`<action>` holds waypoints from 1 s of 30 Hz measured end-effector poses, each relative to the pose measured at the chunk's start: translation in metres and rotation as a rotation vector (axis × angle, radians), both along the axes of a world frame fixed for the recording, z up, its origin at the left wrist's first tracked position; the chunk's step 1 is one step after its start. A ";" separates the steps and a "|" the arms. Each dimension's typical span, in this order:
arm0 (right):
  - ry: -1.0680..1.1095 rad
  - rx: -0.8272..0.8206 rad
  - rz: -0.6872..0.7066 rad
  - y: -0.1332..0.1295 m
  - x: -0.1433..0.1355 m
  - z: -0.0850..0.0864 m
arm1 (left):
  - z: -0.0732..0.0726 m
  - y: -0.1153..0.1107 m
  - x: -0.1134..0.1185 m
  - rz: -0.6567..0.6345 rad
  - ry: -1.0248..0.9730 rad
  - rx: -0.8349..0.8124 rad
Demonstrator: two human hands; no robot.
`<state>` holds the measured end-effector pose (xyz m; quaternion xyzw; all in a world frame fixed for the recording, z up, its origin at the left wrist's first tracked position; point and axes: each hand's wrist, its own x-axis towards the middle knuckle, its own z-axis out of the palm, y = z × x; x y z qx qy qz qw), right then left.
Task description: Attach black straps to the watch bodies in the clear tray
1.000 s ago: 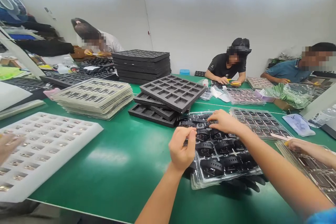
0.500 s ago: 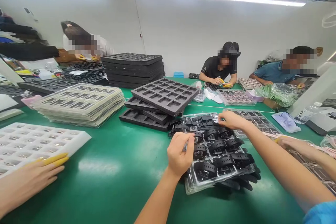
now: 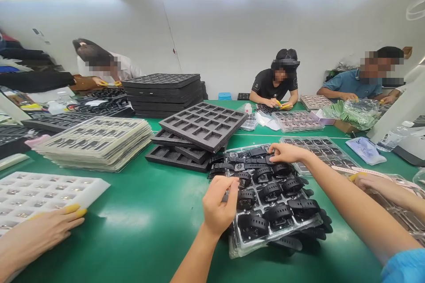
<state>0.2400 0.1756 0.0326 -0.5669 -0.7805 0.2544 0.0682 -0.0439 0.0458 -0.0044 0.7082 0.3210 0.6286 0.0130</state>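
Black smartwatches with perforated straps (image 3: 270,190) sit in rows in a clear plastic tray (image 3: 234,234), which rests on more trays with straps sticking out. My right hand (image 3: 287,153) reaches over the tray's far side, its fingers closed on the end of a black watch strap (image 3: 254,160) lying across the far row. At the tray's left edge, my left hand (image 3: 219,205) is closed, thumb and fingertips together beside a watch (image 3: 244,180). Whatever sits between those left fingertips is hidden.
Black foam trays (image 3: 204,126) lie stacked crookedly behind the watches. Left of them stands a pile of pale trays (image 3: 99,141). Another person's hand (image 3: 49,234) rests at a white foam tray (image 3: 49,194); a co-worker's hand (image 3: 368,183) is at right. A clear tray (image 3: 318,152) lies beyond my right arm.
The camera view has shifted slightly. My right fingertips, which had something small and whitish at them, now close on a strap end. My left hand stays at the tray's left edge.
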 end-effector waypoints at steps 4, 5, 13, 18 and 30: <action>0.106 0.033 -0.015 -0.010 0.000 0.002 | -0.001 0.001 -0.001 -0.005 0.017 0.003; 0.140 0.058 -0.030 -0.013 0.002 0.005 | -0.001 0.002 -0.001 -0.003 0.022 0.002; 0.625 0.341 -0.302 -0.054 0.011 0.054 | 0.001 -0.002 0.001 -0.045 -0.001 -0.112; 0.869 0.366 -0.286 -0.129 -0.038 0.053 | 0.006 -0.020 0.016 -0.417 -0.112 -0.509; 0.794 0.157 -0.115 -0.184 -0.086 0.025 | 0.020 -0.031 0.030 -0.772 -0.500 -0.773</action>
